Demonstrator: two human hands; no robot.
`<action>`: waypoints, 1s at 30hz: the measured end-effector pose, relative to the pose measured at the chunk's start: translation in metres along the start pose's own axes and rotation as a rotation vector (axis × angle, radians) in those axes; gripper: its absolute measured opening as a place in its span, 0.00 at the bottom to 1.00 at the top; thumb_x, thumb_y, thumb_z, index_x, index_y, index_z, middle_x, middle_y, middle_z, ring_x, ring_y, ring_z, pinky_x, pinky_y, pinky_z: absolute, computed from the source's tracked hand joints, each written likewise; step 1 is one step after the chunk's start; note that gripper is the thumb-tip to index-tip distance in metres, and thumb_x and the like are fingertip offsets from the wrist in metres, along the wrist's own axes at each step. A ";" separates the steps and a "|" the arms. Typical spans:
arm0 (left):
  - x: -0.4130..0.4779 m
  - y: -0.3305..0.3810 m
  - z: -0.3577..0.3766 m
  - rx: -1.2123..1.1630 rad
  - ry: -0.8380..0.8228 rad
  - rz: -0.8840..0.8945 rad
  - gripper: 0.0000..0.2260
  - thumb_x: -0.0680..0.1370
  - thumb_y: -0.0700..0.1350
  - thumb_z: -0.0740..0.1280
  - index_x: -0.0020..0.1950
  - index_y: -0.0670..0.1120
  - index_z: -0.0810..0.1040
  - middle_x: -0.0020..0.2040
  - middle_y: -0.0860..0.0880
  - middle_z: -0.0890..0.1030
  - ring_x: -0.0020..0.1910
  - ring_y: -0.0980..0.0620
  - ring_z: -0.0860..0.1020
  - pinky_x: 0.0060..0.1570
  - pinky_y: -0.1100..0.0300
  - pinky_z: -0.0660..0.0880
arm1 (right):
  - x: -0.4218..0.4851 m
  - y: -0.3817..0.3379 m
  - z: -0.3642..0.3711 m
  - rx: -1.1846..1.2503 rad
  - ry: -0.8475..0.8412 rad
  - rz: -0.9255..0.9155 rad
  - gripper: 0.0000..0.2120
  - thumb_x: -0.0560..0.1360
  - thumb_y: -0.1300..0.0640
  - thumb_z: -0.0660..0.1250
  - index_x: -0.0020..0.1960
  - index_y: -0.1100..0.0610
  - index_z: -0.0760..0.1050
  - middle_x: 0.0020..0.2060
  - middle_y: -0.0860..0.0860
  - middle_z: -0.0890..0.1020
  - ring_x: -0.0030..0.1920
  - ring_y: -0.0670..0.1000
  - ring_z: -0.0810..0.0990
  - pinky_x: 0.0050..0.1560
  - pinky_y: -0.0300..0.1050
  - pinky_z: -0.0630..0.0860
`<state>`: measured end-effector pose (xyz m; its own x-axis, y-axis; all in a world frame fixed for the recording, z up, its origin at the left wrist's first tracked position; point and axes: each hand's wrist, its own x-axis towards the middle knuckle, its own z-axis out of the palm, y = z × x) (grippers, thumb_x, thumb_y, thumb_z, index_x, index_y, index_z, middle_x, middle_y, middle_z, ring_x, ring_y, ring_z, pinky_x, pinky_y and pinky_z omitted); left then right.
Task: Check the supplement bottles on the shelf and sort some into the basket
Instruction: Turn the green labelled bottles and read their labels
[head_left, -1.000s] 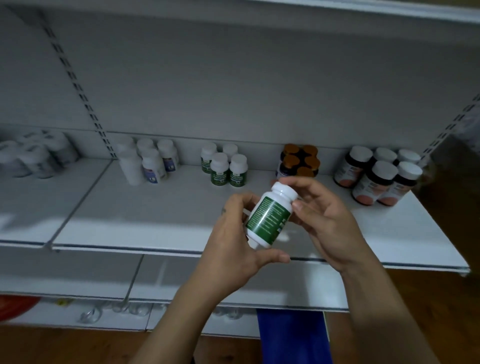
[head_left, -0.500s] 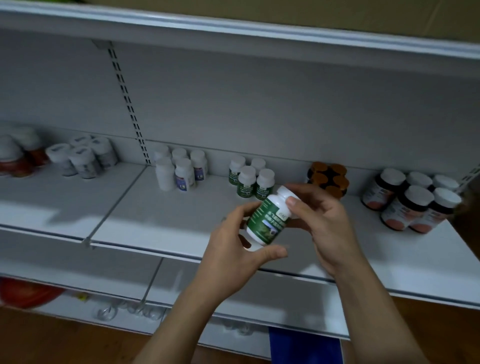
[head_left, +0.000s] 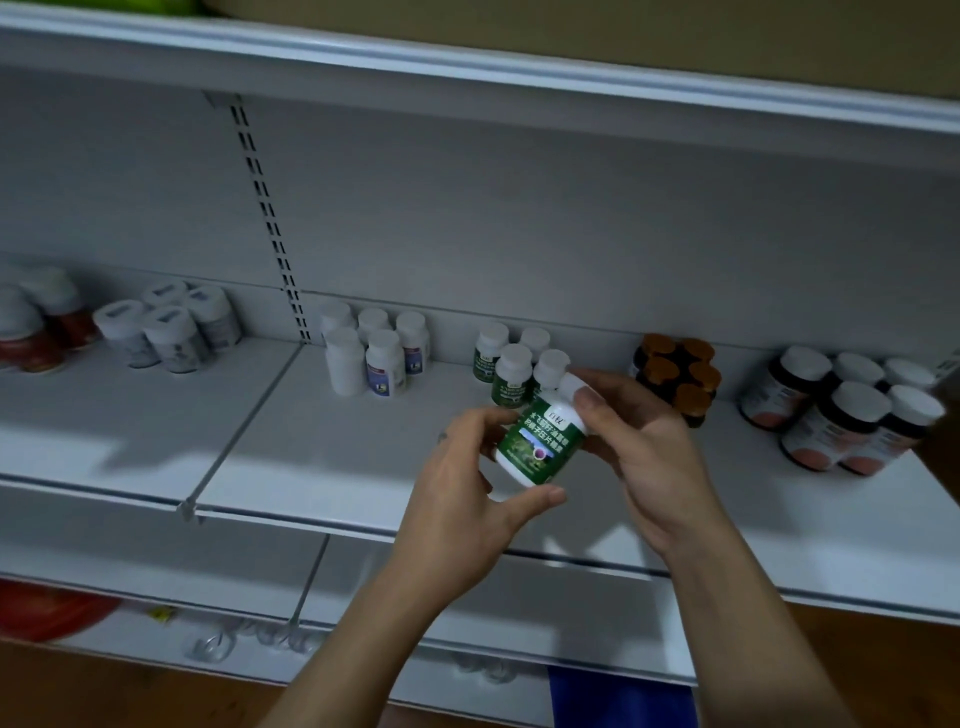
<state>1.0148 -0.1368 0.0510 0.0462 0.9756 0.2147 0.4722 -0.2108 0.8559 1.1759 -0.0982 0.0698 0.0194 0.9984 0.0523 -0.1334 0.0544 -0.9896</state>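
Note:
A white bottle with a green label (head_left: 540, 441) is held tilted in front of the shelf (head_left: 322, 457), its cap toward the upper right. My left hand (head_left: 462, 499) grips its lower end, thumb under the base. My right hand (head_left: 639, 447) holds the cap end with curled fingers. Behind it stand matching green-label bottles (head_left: 511, 366) at the back of the shelf. No basket can be made out.
Along the shelf back stand white bottles with blue labels (head_left: 374, 353), orange-capped dark bottles (head_left: 675, 376), white-capped dark bottles (head_left: 841, 410) and grey-white bottles (head_left: 171, 327). A red object (head_left: 47, 608) lies low left, a blue thing (head_left: 618, 696) below.
The view has swung left and up, so more of the left shelf shows. The held bottle has been turned, and its front label now faces me.

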 end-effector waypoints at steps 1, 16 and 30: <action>0.001 -0.003 -0.002 -0.011 -0.008 -0.014 0.24 0.66 0.54 0.78 0.56 0.59 0.70 0.53 0.60 0.77 0.53 0.64 0.73 0.45 0.70 0.71 | 0.001 0.001 0.002 0.009 -0.020 0.010 0.14 0.71 0.56 0.68 0.56 0.55 0.80 0.53 0.53 0.84 0.54 0.51 0.83 0.53 0.45 0.79; 0.023 -0.042 -0.028 -0.040 -0.068 0.060 0.31 0.66 0.50 0.79 0.62 0.56 0.65 0.54 0.58 0.73 0.54 0.66 0.71 0.48 0.76 0.67 | 0.001 0.006 0.041 0.153 0.014 0.024 0.19 0.68 0.64 0.67 0.58 0.55 0.79 0.57 0.53 0.83 0.61 0.53 0.80 0.60 0.48 0.76; 0.046 -0.062 -0.061 -0.041 -0.133 0.193 0.28 0.67 0.50 0.79 0.62 0.53 0.69 0.56 0.54 0.74 0.55 0.59 0.73 0.48 0.70 0.69 | 0.004 0.007 0.080 0.150 0.096 -0.041 0.18 0.68 0.65 0.66 0.58 0.56 0.79 0.58 0.56 0.82 0.62 0.57 0.79 0.63 0.53 0.74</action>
<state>0.9335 -0.0826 0.0366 0.2492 0.9159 0.3147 0.4072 -0.3939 0.8240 1.0953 -0.0932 0.0735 0.1215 0.9900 0.0722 -0.2769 0.1037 -0.9553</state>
